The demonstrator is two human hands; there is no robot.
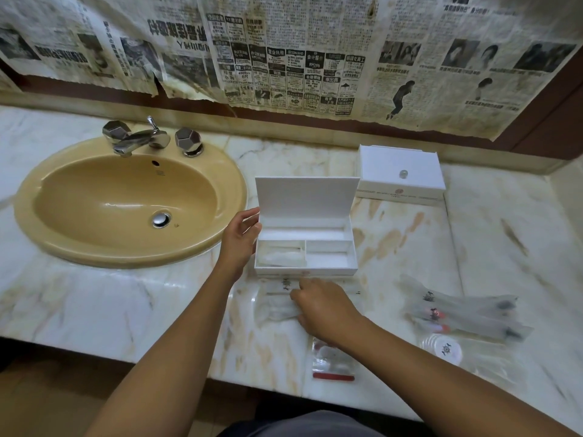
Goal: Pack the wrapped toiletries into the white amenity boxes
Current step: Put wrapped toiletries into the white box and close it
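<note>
Steadying the open amenity box [306, 244] with relaxed left hand [241, 236], right hand [321, 305] pinches a clear wrapped packet [274, 305] near the bench's front edge; slippery film could slide free or snag the box wall.

Marble counter [94, 298]: open box [306, 244], closed box [400, 173], wrapped packets [463, 313], possibly toothbrushes.
</note>
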